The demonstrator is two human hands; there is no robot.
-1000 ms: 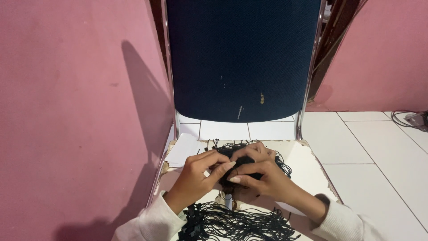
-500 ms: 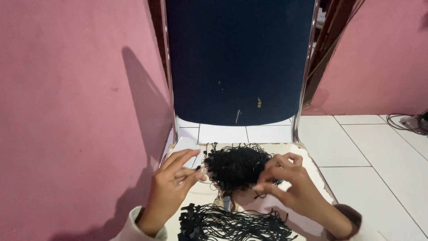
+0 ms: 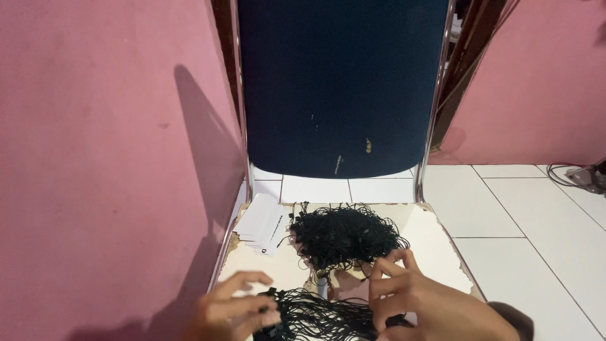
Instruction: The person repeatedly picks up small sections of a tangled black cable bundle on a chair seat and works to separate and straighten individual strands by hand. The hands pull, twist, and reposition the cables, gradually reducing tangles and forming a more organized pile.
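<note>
A tangled pile of black string loops lies on the worn cream chair seat. A second, flatter bundle of black strings lies at the near edge. My left hand rests at that bundle's left end, fingers pinched on it. On the right, my right hand has its fingers curled just below the tangled pile and lies over the bundle's right end. I cannot make out whether it holds a string. A stack of white paper tags sits at the seat's left rear.
The chair's dark blue backrest stands upright behind the seat, between chrome posts. Pink walls close in on the left and at the back right. White floor tiles spread to the right, with cables at the far right edge.
Both hands have drawn back toward me from the tangled pile, which now lies uncovered. My left hand has dropped onto the near bundle's end.
</note>
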